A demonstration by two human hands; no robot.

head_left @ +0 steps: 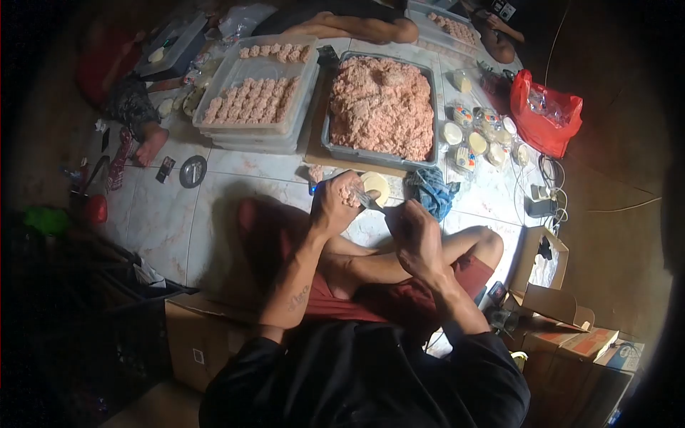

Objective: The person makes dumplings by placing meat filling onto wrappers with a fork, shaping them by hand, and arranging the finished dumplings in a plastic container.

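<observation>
My left hand (334,203) is closed around a small lump of pink minced filling (349,195). In my right hand (417,234) is the handle of a small metal utensil (372,202), whose tip touches or nearly touches the lump; its exact kind is hard to make out. Pale round wrappers (376,185) lie just beyond my hands. Farther off, a grey tub (379,154) is heaped with pink minced meat (382,103). To its left, a clear plastic container (242,130) holds rows of filled dumplings (250,101).
Packs of round wrappers (477,143) and a red plastic bag (546,114) are on the right. A blue cloth (434,192) lies near my right hand. A tape roll (193,171) is on the tiles at left. Other people's legs (349,27) show at the back. Cardboard boxes (571,342) stand at right.
</observation>
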